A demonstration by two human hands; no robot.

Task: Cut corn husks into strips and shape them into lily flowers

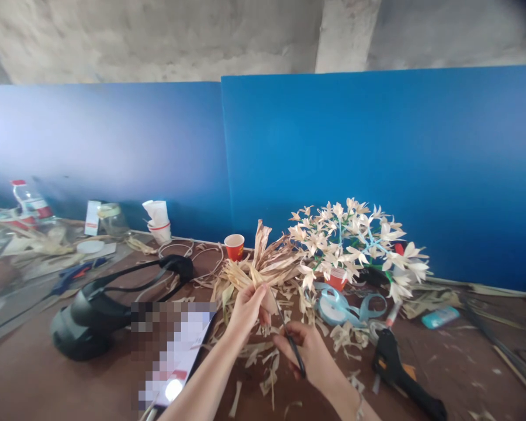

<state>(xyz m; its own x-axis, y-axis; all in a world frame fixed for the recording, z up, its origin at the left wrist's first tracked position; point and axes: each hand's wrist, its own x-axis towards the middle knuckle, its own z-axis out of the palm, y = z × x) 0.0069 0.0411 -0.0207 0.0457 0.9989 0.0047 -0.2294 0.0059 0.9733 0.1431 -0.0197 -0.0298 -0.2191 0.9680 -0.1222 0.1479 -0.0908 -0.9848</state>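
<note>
My left hand (249, 305) pinches a pale piece of dried corn husk (269, 302) between thumb and fingers. In my right hand (307, 355) are dark-handled scissors (295, 349), their blades pointing up and left at the husk piece; whether the blades touch it I cannot make out. Just behind my hands lies a heap of dried corn husks (274, 264). Small husk scraps (269, 374) are scattered on the brown table (333, 403) around and below both hands.
White husk flowers (355, 242) stand behind right, beside light-blue ribbon (333, 309). A black glue gun (403, 374) lies at right. Leftward are a phone (188, 345), a black headset (92, 316), a red paper cup (234, 248) and a bottle (37, 204). A blue partition (377, 146) closes the back.
</note>
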